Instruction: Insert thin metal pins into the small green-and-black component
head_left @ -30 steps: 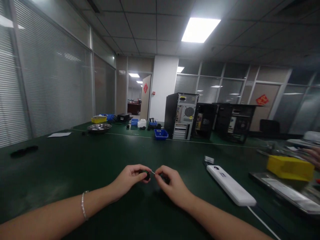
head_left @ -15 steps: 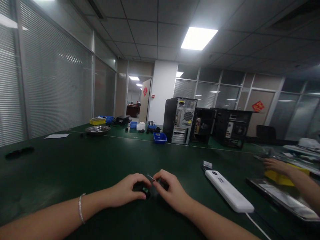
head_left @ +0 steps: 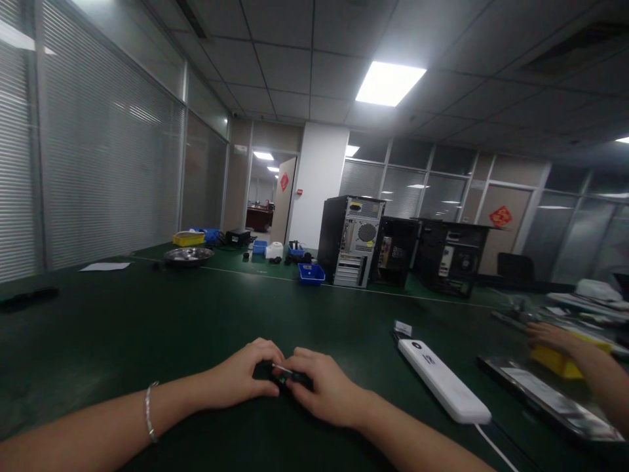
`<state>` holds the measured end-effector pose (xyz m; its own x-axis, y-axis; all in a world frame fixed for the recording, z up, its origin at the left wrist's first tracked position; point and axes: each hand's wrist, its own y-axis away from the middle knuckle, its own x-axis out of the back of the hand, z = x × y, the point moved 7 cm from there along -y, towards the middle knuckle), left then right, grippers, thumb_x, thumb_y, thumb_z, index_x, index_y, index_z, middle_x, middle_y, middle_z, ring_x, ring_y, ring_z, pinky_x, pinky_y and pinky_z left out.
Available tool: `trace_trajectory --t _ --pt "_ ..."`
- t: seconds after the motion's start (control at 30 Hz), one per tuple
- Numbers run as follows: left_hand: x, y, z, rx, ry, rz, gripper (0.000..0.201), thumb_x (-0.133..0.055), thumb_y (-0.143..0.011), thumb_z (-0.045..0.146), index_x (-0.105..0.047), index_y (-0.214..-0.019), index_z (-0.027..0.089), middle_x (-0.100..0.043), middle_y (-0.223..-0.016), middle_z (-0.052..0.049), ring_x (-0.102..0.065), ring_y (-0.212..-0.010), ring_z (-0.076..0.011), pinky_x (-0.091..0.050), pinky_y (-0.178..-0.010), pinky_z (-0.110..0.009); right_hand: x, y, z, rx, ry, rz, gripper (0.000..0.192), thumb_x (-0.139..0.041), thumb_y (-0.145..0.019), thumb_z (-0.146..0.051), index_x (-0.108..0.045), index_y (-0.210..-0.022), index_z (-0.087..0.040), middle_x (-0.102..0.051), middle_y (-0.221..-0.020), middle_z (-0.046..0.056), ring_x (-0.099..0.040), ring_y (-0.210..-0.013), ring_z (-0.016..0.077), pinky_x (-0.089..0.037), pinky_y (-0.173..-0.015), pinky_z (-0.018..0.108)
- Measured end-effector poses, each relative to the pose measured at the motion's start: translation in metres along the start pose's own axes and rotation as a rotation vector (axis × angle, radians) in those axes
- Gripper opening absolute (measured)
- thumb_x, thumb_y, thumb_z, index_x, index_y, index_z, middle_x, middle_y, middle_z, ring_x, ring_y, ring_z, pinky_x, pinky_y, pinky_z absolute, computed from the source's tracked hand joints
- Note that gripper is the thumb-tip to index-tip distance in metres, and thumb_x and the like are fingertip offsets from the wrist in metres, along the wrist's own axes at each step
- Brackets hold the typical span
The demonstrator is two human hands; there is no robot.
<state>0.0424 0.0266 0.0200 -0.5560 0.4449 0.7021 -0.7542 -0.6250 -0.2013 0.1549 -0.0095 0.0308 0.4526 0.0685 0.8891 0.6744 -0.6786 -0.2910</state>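
Observation:
Both my hands rest close together on the green table (head_left: 147, 328), near its front edge. My left hand (head_left: 243, 377), with a silver bracelet on its wrist, is closed over a small black part (head_left: 281, 377) that shows a spot of green. My right hand (head_left: 324, 390) pinches a thin metal pin at that same part, fingertips touching those of the left. Most of the part is hidden by my fingers.
A white power strip (head_left: 442, 388) with a cord lies to the right. Farther right another person's hand (head_left: 553, 335) reaches at a yellow bin (head_left: 557, 362) beside a flat metal panel (head_left: 545, 396). Computer towers (head_left: 350, 241), a blue bin (head_left: 311, 273) and a metal bowl (head_left: 188, 254) stand far back.
My hands have lowered onto the table and closed together; the pin, first held out between them, is now pressed down at the black part. The other person's hand came into view at the right.

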Motion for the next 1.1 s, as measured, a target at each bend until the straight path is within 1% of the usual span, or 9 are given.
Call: trace_trajectory --t 0.17,0.3,0.43,0.53,0.7,0.87,0.97,1.1 --pt "0.001 0.001 0.001 0.046 0.000 0.001 0.031 -0.070 -0.073 0.034 -0.064 -0.102 0.023 -0.059 -0.106 -0.003 -0.052 -0.104 -0.0228 -0.040 -0.091 -0.035 0.001 0.003 0.001 -0.009 -0.018 0.000 0.025 -0.052 -0.087 -0.018 -0.056 -0.111 -0.023 -0.060 -0.097 0.002 -0.057 -0.086 0.0152 -0.042 -0.075 0.022" --pt "0.002 0.003 -0.001 0.078 -0.007 0.004 0.034 -0.070 -0.072 0.034 -0.063 -0.103 0.023 -0.058 -0.106 -0.003 -0.052 -0.104 -0.0229 -0.040 -0.091 -0.035 0.002 0.004 0.002 -0.037 -0.049 0.007 0.023 -0.054 -0.086 -0.019 -0.057 -0.110 -0.021 -0.061 -0.100 0.003 -0.057 -0.089 0.0166 -0.043 -0.078 0.024" --pt "0.000 0.002 0.001 0.062 -0.021 0.002 0.035 -0.069 -0.072 0.035 -0.062 -0.104 0.023 -0.058 -0.107 -0.004 -0.051 -0.104 -0.0234 -0.040 -0.091 -0.035 0.002 0.005 0.007 -0.077 -0.090 0.033 0.023 -0.057 -0.085 -0.021 -0.057 -0.108 -0.020 -0.062 -0.101 0.003 -0.058 -0.090 0.0178 -0.043 -0.079 0.026" --pt "0.000 0.001 0.003 0.045 -0.030 0.009 0.036 -0.070 -0.072 0.036 -0.063 -0.104 0.024 -0.058 -0.107 -0.004 -0.050 -0.104 -0.0238 -0.039 -0.091 -0.036 0.003 0.006 0.011 -0.117 -0.126 0.044 0.023 -0.060 -0.083 -0.022 -0.058 -0.106 -0.021 -0.063 -0.098 0.003 -0.058 -0.086 0.0174 -0.044 -0.075 0.025" --pt "-0.001 0.004 0.006 0.039 -0.061 0.008 0.042 -0.070 -0.070 0.043 -0.061 -0.107 0.026 -0.057 -0.110 -0.004 -0.048 -0.105 -0.0249 -0.037 -0.091 -0.037 0.000 0.006 0.019 -0.182 -0.207 0.015 0.024 -0.063 -0.079 -0.024 -0.059 -0.102 -0.019 -0.061 -0.089 0.000 -0.057 -0.077 0.0148 -0.044 -0.067 0.023" --pt "-0.008 0.003 0.006 0.010 -0.161 0.083 0.048 -0.073 -0.064 0.048 -0.060 -0.105 0.025 -0.058 -0.106 -0.004 -0.049 -0.102 -0.0264 -0.036 -0.089 -0.038 -0.002 0.004 0.020 -0.177 -0.230 0.026 0.024 -0.063 -0.078 -0.021 -0.058 -0.101 -0.017 -0.060 -0.087 0.000 -0.056 -0.076 0.0144 -0.043 -0.067 0.023" --pt "-0.012 0.003 0.004 0.029 -0.196 0.126 0.042 -0.071 -0.068 0.043 -0.060 -0.102 0.023 -0.059 -0.103 -0.005 -0.050 -0.099 -0.0261 -0.036 -0.087 -0.037 -0.004 0.003 0.018 -0.168 -0.183 0.042 0.022 -0.061 -0.079 -0.021 -0.058 -0.101 -0.018 -0.062 -0.089 0.001 -0.057 -0.078 0.0156 -0.043 -0.069 0.024" --pt "-0.013 0.004 0.008 0.018 -0.230 0.140 0.030 -0.066 -0.072 0.035 -0.060 -0.098 0.021 -0.059 -0.100 -0.005 -0.051 -0.095 -0.0249 -0.037 -0.085 -0.037 -0.005 0.003 0.015 -0.161 -0.115 0.060 0.020 -0.060 -0.080 -0.020 -0.058 -0.100 -0.019 -0.063 -0.089 0.002 -0.058 -0.078 0.0164 -0.043 -0.069 0.024"
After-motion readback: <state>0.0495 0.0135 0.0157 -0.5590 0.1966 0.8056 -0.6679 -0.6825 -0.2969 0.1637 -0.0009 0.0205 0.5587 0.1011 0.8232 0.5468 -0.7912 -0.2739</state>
